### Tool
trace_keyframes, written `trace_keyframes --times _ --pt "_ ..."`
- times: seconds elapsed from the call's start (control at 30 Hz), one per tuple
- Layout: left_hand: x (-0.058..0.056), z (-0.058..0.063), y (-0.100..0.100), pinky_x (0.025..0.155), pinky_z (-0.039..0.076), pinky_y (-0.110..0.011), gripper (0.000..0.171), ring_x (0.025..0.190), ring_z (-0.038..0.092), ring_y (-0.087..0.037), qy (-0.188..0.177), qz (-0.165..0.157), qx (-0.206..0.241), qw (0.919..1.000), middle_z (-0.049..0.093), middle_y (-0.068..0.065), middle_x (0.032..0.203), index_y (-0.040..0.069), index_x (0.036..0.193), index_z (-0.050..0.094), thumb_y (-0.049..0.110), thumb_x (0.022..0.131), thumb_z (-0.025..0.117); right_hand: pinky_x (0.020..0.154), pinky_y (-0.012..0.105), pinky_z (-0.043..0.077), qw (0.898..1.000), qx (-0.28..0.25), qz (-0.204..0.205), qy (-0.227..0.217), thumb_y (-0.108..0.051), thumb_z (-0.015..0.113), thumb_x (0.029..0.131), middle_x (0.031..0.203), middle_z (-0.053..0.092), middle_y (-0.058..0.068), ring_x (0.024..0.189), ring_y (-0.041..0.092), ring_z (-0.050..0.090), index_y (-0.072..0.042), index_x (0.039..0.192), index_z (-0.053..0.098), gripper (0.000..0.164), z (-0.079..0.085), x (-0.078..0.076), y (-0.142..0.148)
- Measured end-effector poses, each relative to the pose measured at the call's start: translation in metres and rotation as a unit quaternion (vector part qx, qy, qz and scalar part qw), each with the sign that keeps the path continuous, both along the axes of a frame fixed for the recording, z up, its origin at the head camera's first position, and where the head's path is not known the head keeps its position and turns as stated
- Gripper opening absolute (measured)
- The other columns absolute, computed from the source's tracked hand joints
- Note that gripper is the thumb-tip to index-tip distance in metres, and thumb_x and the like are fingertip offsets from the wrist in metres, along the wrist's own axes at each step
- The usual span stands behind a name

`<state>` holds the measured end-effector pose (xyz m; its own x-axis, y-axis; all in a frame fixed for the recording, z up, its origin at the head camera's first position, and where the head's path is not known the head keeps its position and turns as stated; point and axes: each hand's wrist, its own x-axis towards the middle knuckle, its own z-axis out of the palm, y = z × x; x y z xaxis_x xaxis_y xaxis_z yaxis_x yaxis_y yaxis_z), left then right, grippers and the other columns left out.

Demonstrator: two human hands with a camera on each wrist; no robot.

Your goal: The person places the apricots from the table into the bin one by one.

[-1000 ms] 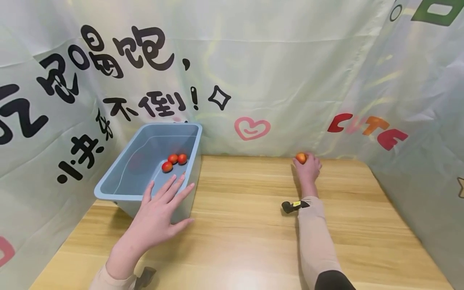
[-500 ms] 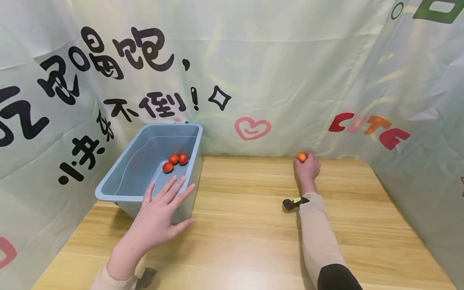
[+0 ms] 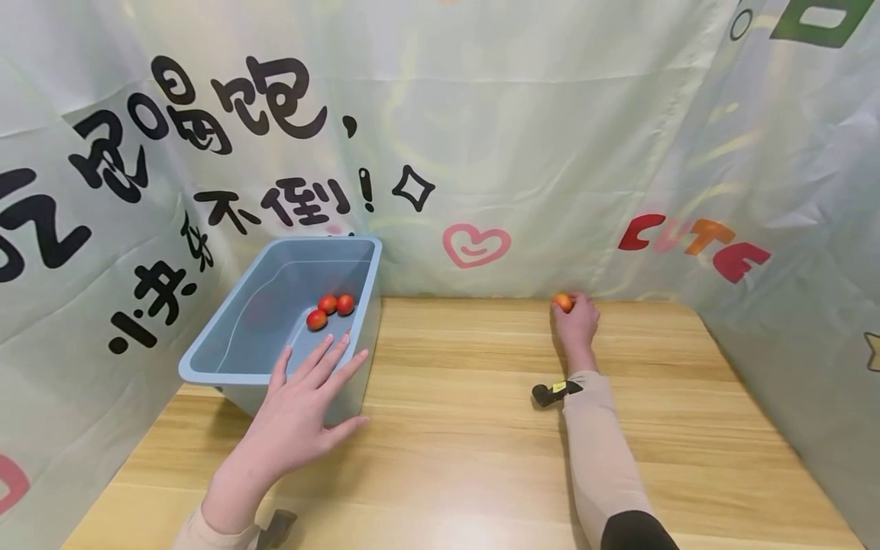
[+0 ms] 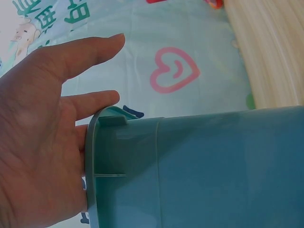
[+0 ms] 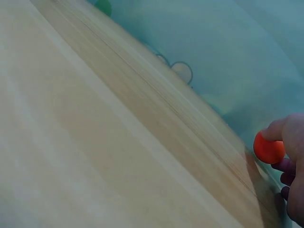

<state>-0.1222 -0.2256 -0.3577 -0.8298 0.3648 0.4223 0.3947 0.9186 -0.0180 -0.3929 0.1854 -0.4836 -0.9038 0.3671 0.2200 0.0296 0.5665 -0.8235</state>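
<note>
In the head view, my right hand (image 3: 576, 327) pinches a small orange-red tomato (image 3: 562, 302) at the back edge of the table. The right wrist view shows the thumb on the tomato (image 5: 269, 149), with fingers behind it. My left hand (image 3: 296, 416) lies spread over the near rim of a blue plastic bin (image 3: 227, 377), fingers straight. In the left wrist view, the palm meets the bin's rim (image 4: 90, 161), with the thumb standing away from it. Inside the bin, three red tomatoes (image 3: 328, 305) sit close together on the floor; the left fingers may hide more.
A wooden table (image 3: 467, 428) carries the bin at its left. Pale printed cloth (image 3: 522, 153) hangs close behind the table and along both sides. The right hand is very near the back cloth. A small black device (image 3: 550, 393) is strapped to the right wrist.
My right hand has shifted very slightly left with the tomato. The left hand and the bin stay where they were; the head view tilts a little.
</note>
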Motion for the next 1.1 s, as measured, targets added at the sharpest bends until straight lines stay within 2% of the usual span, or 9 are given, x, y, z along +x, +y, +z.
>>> trace_keyframes --times 0.27,0.53,0.8,1.1 --pt "0.001 0.000 0.000 0.111 0.016 -0.068 0.086 0.143 0.037 -0.031 0.000 0.001 0.000 1.0000 0.040 -0.006 0.156 0.029 0.149 0.040 0.056 0.075 0.075 0.105 0.056 0.033 1.000 -0.003 0.018 0.007 -0.020 0.063 0.092 0.127 0.056 0.027 0.126 0.046 0.042 0.001 0.127 0.054 0.042 0.006 0.010 -0.006" --pt "0.000 -0.001 0.000 0.111 0.016 -0.068 0.085 0.144 0.037 -0.031 -0.001 -0.001 -0.001 1.0000 0.039 -0.006 0.156 0.028 0.149 0.041 0.056 0.075 0.074 0.103 0.054 0.037 0.998 0.018 0.047 0.034 -0.019 0.064 0.090 0.121 0.062 0.026 0.117 0.044 0.050 0.003 0.123 0.058 0.040 0.017 0.019 -0.020" --pt "-0.001 -0.001 0.000 0.111 0.016 -0.069 0.087 0.143 0.037 -0.031 -0.002 0.001 -0.002 1.0000 0.039 -0.006 0.156 0.029 0.150 0.039 0.055 0.075 0.075 0.103 0.053 0.033 0.992 0.071 0.085 0.058 -0.019 0.066 0.091 0.120 0.062 0.027 0.115 0.045 0.048 0.004 0.122 0.057 0.040 0.028 0.022 -0.041" --pt "0.002 0.000 0.001 0.111 0.015 -0.068 0.085 0.143 0.037 -0.030 -0.002 0.000 0.001 1.0000 0.039 -0.005 0.156 0.028 0.148 0.041 0.055 0.075 0.075 0.101 0.053 0.035 0.984 0.076 0.128 0.095 -0.019 0.069 0.089 0.116 0.063 0.025 0.111 0.043 0.052 0.004 0.118 0.060 0.039 0.046 0.029 -0.064"
